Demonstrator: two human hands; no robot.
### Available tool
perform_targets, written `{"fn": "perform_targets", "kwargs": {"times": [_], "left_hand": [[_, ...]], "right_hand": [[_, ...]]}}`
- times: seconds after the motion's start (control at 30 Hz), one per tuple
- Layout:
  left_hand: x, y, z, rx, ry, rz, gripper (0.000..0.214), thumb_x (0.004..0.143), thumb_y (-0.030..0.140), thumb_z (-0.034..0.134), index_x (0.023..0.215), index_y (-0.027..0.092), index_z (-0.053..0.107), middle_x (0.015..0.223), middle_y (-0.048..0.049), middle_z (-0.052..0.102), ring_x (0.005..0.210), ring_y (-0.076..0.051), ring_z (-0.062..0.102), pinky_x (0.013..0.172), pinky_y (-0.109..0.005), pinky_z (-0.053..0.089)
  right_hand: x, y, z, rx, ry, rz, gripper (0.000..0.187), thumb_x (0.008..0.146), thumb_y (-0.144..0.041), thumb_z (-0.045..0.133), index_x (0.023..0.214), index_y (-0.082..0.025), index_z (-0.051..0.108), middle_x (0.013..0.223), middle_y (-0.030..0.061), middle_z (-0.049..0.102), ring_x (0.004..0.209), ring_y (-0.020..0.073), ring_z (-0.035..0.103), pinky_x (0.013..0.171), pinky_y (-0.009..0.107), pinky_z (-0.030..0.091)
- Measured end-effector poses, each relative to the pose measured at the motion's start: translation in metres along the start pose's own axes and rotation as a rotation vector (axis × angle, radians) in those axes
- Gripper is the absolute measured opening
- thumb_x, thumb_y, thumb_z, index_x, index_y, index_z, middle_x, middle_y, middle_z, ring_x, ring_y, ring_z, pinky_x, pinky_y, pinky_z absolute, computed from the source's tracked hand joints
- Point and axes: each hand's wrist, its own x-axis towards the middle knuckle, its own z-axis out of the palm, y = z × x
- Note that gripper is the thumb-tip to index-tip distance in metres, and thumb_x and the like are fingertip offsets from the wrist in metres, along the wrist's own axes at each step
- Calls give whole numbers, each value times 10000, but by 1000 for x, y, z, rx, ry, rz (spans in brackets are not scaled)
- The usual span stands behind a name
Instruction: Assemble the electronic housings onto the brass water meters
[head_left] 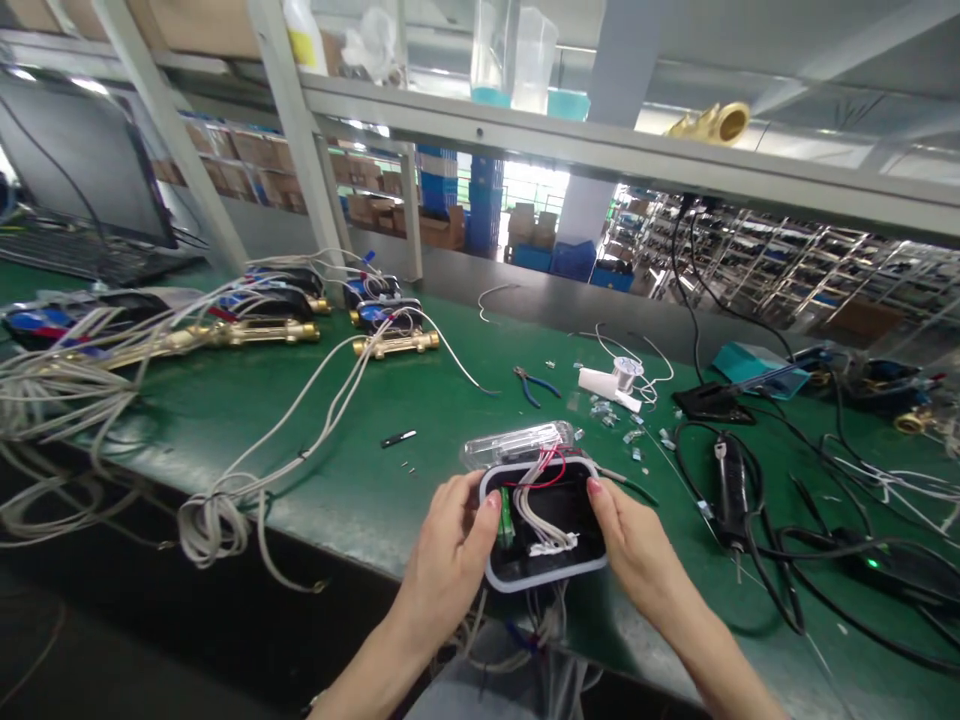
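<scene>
Between my two hands is a black plastic housing (581, 497) with a pale grey seal round its rim, its open side facing me. My left hand (452, 535) grips the left wall, thumb on the rim beside a green part (505, 517) inside. My right hand (637, 530) holds the right wall, thumb at the upper right corner. Grey wires (534, 510) run down inside to a white connector or wire ends (553, 544); a red wire (551, 462) loops over the top. A clear plastic cover (517, 442) lies just behind the housing. More cables hang below it.
Blue-handled cutters (536, 385), a solder spool (627, 372) and small scattered parts lie beyond my hands. On the right are an electric screwdriver (731, 490) and black cords. Brass-bodied meters (396, 343) with coiled grey cables (217, 525) occupy the left. A shelf beam (600, 135) crosses above.
</scene>
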Motion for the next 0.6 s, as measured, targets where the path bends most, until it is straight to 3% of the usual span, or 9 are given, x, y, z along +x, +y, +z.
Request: {"fn": "perform_targets", "kwargs": {"times": [0.07,0.2,0.27,0.33,0.5,0.6], "left_hand": [[0,-1,1,-3,6,0,351,941,438,370,1140,191,521,1073,-77,562,1046,-220,517,926,-374,406],[-3,-1,4,-32,2,-12,357,944,431,363,1165,193,511,1107,-78,565,1055,-216,529,918,-362,416],[-4,0,4,-29,12,6,350,941,425,374,1157,193,522,1116,-78,572,1071,-218,526,932,-366,412],[-3,0,4,-20,28,25,343,938,421,383,1144,192,534,1114,-78,579,1082,-220,522,943,-372,407],[-1,-1,4,5,32,28,345,935,410,384,1129,178,549,1088,-89,592,1053,-221,536,922,-377,425],[-1,-2,4,15,34,30,362,927,416,390,1130,168,559,1078,-97,604,1042,-232,547,916,-388,432]], "right_hand": [[12,-4,-14,-69,21,1,503,948,-505,224,902,-208,627,816,85,678,835,253,641,745,357,455],[41,-39,-45,-204,62,-141,499,880,-545,425,1172,-169,572,1205,131,591,1151,282,512,971,406,369],[58,-66,-53,-357,-69,-293,513,886,-515,439,1243,-159,532,1264,125,560,1175,250,499,990,368,363],[73,-93,-53,-491,-259,-353,521,865,-500,483,1245,-148,540,1236,137,584,1131,252,539,945,354,400],[99,-135,-42,-617,-580,-338,433,773,-500,592,1012,-153,692,949,126,709,855,250,660,676,303,474],[101,-142,-37,-685,-662,-315,408,811,-475,556,898,-114,724,869,157,716,809,261,670,642,313,470]]}}
